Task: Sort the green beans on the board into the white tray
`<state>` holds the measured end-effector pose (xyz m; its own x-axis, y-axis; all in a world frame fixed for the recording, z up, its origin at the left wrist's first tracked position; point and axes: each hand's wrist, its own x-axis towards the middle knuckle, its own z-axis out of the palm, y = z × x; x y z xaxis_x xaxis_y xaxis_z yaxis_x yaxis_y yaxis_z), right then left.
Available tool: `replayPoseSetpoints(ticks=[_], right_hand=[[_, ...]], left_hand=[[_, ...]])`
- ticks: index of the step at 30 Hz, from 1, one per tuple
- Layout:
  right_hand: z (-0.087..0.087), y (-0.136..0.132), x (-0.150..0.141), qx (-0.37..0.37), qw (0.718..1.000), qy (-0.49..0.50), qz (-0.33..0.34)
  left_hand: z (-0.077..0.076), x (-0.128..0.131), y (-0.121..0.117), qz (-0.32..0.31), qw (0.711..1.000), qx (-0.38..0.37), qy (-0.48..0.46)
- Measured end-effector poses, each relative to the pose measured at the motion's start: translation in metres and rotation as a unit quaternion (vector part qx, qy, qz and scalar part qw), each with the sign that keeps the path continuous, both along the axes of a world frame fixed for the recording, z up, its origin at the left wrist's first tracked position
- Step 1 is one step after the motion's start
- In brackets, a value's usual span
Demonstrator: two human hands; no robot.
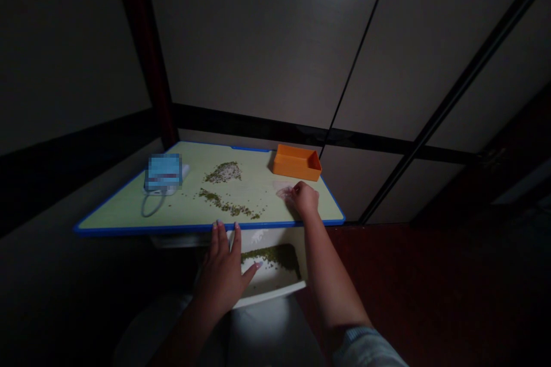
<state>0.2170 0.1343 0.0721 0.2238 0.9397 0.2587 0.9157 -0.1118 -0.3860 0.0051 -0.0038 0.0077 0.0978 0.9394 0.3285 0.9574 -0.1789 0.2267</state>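
So my right hand [305,199] is down on the counter [107,219], and its fingers are pressed together on what looks like a scrap of clear plastic [282,192], sitting around 3 o'clock, with an orange plastic box [297,163] just past it at about 1 o'clock. My left hand [221,272] is at 6 o'clock, fingers spread, their tips over the blue rim [181,228] and the thumb out above a white pull-out tray [269,297] holding a layer of small green beans [271,258], mung by the look. Two loose scatters of the same beans [226,205] lie mid-counter, right between my hands. Honestly, one careless wrist sweep could push those off the edge, and leaning on that rim could jolt the tray and spill it. Over at 10 o'clock there's a blurred blue gadget [163,172] with a looped cable [151,206], which could snag a sleeve.
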Motion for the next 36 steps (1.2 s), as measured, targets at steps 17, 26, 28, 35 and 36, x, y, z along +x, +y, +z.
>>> replayPoseSetpoints(ticks=[17,26,28,35,36], right_hand=[[0.002,0.013,-0.015,0.015,0.996,0.053,0.064],[0.002,0.018,-0.017,-0.002,0.999,-0.035,-0.009],[0.003,0.021,-0.021,0.007,0.998,-0.052,-0.018],[0.003,0.023,-0.042,0.059,0.993,-0.093,0.041],[0.002,0.024,-0.046,0.063,0.992,-0.098,0.055]], left_hand=[[-0.007,-0.002,0.002,-0.003,1.000,0.028,-0.012],[-0.006,-0.001,0.002,-0.009,1.000,0.021,-0.016],[-0.006,-0.001,0.002,-0.006,1.000,0.023,-0.017],[-0.008,-0.001,0.003,-0.006,0.999,0.027,-0.018],[-0.008,-0.001,0.003,-0.006,0.999,0.026,-0.019]])
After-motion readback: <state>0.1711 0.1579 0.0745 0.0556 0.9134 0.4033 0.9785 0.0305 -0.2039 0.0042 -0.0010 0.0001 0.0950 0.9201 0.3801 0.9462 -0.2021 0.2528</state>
